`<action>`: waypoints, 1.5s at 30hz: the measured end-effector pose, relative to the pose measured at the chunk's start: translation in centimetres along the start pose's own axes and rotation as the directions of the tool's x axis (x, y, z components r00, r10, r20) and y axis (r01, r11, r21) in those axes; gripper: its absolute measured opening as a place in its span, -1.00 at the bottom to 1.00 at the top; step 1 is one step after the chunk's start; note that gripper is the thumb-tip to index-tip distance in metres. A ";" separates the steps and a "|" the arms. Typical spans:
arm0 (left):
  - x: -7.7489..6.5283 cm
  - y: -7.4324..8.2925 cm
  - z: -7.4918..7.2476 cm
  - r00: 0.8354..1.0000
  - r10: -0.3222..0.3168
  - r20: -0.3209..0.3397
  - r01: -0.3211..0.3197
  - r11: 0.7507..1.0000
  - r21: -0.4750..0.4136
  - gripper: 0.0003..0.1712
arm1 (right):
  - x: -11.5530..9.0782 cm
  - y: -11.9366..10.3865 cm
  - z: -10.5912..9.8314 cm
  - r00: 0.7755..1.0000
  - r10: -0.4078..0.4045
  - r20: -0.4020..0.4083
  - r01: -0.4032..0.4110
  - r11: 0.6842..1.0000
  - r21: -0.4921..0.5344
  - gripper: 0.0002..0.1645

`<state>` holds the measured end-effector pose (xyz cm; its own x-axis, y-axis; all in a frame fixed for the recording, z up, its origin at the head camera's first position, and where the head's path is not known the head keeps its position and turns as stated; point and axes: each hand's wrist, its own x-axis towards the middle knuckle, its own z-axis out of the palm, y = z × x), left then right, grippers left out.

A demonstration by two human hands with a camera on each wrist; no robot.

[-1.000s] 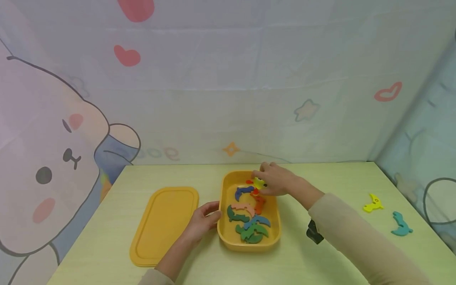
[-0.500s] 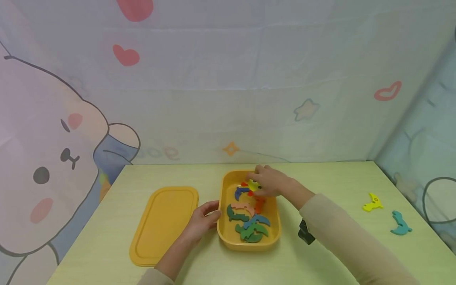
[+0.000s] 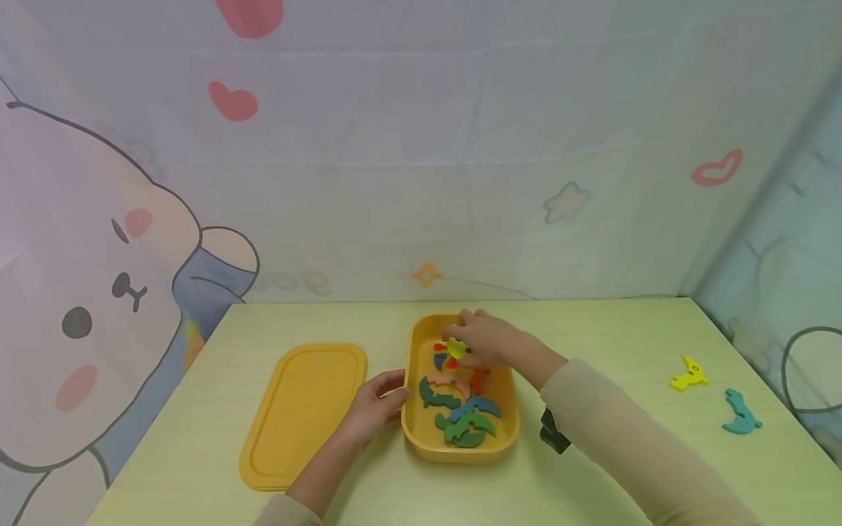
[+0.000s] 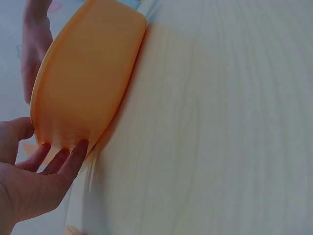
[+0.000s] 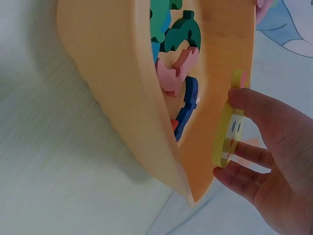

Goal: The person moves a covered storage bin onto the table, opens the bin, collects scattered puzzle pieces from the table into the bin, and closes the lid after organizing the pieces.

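Note:
A yellow open box [image 3: 460,454] stands in the middle of the table with several flat crescent-like animal pieces in it. My right hand [image 3: 490,342] is over its far end and pinches a flat yellow animal-face piece [image 5: 229,132] between thumb and fingertips, with an ear sticking up. Just below this piece lies a dark blue piece [image 5: 187,108]; nearby are a pink piece [image 3: 449,383], a dark green piece [image 3: 437,396] and an orange one [image 3: 480,380]. At the box's left side my left hand [image 3: 373,409] holds the wall, thumb at the rim, fingertips against the outside.
To the left lies a flat yellow lid [image 3: 304,416]. On the right of the table are a yellow crescent piece [image 3: 688,375] and a teal crescent piece [image 3: 742,413]. A printed cloth [image 3: 368,204] hangs behind the table's far edge.
My right hand has moved left over the box's far end with the yellow animal-face piece, covering more of the dark blue piece. My left hand and the box stay put.

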<state>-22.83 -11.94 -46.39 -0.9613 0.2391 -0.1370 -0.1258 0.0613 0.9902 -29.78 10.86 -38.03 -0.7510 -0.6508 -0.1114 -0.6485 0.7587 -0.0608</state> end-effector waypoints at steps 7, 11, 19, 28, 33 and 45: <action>0.1 -0.1 0.0 1.000 0.005 0.005 -0.005 1.000 0.007 -0.51 | 0.3 -0.6 -0.1 0.999 0.023 0.045 -0.022 1.000 -0.002 -0.53; 0.1 -0.1 -0.1 1.000 -0.002 0.004 0.002 1.000 0.006 -0.51 | 0.6 -0.6 0.2 0.998 0.036 0.059 -0.036 0.999 0.002 -0.54; 0.1 -0.1 0.0 1.000 0.002 0.008 -0.002 1.000 0.003 -0.51 | 0.7 -0.8 0.2 0.996 0.051 0.073 -0.050 0.999 -0.010 -0.54; 0.0 0.0 0.0 1.000 0.006 0.010 -0.006 1.000 0.004 -0.50 | 0.8 -0.7 0.6 0.997 0.040 0.066 -0.041 0.999 0.013 -0.52; 0.1 -0.1 0.0 1.000 -0.017 -0.002 0.017 1.000 0.012 -0.51 | 0.8 -0.6 0.6 0.997 0.039 0.065 -0.042 0.998 0.047 -0.40; 0.0 0.1 0.0 1.000 -0.017 -0.003 0.017 1.000 0.013 -0.52 | 0.2 -0.4 0.5 1.000 0.014 0.025 -0.014 1.000 0.002 -0.31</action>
<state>-22.86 -11.90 -46.31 -0.9597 0.2351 -0.1538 -0.1391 0.0781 0.9872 -29.56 10.42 -38.56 -0.7567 -0.6393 -0.1367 -0.6377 0.7679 -0.0609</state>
